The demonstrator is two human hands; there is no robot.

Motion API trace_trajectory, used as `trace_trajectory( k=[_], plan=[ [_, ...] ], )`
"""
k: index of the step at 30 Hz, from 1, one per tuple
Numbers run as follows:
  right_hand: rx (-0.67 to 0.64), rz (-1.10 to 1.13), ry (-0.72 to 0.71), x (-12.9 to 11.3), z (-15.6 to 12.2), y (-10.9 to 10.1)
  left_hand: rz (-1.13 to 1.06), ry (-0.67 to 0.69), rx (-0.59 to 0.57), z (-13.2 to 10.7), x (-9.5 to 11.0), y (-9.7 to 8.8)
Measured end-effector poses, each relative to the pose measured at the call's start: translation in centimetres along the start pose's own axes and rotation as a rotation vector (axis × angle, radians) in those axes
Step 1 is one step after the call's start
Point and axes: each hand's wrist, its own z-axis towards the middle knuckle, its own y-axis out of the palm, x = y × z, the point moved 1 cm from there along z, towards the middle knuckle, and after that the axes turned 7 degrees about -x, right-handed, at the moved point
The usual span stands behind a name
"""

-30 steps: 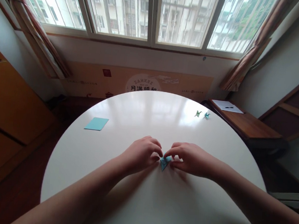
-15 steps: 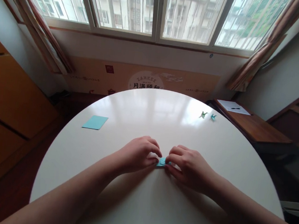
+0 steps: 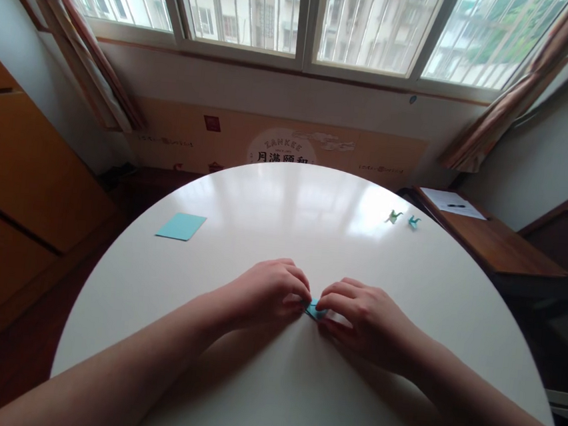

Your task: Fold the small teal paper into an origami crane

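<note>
A small folded piece of blue paper (image 3: 313, 309) lies on the round white table (image 3: 285, 200), mostly covered by fingers. My left hand (image 3: 268, 296) pinches its left side with curled fingers. My right hand (image 3: 361, 317) pinches its right side, fingertips pressed down on it. The two hands meet over the paper near the middle of the table.
A flat stack of blue paper sheets (image 3: 181, 226) lies at the table's left. Two small folded paper cranes (image 3: 393, 217) (image 3: 414, 221) stand at the far right. A wooden side desk (image 3: 492, 240) with a sheet and pen stands beyond the right edge. Wooden panels line the left.
The blue paper showed as a downward-pointing triangle a second ago; now my fingers press it flatter and hide most of it. The view has tilted slightly downward.
</note>
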Motion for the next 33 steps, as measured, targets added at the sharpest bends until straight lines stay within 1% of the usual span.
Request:
trace_trajectory(
  k=[8, 11, 14, 16, 18, 21, 27, 33],
  plan=[
    [0.086, -0.030, -0.017, -0.2, 0.0, 0.7, 0.015, -0.009, 0.017, 0.0, 0.0, 0.1],
    [0.088, -0.013, -0.007, -0.2, 0.0, 0.7, 0.019, -0.004, -0.005, -0.1, 0.4, -0.1],
    [0.043, 0.058, 0.010, -0.2, -0.3, 0.3, 0.053, 0.031, -0.078, -0.3, 1.4, -0.4],
    [-0.014, 0.108, 0.009, -0.1, -0.5, 0.0, 0.085, 0.084, -0.135, -0.4, 2.2, -0.6],
    [-0.052, 0.120, 0.010, 0.0, -0.7, -0.2, 0.126, 0.130, -0.165, -0.5, 3.0, -0.8],
    [-0.071, 0.124, 0.007, 0.3, -0.7, -0.3, 0.168, 0.162, -0.189, -0.6, 3.7, -1.0],
    [-0.085, 0.149, 0.023, 0.8, -0.6, 0.0, 0.164, 0.137, -0.206, -1.0, 4.3, -1.2],
    [-0.079, 0.175, 0.040, 1.3, -0.6, 0.1, 0.204, 0.098, -0.251, -1.0, 4.7, -0.7]
  ],
)
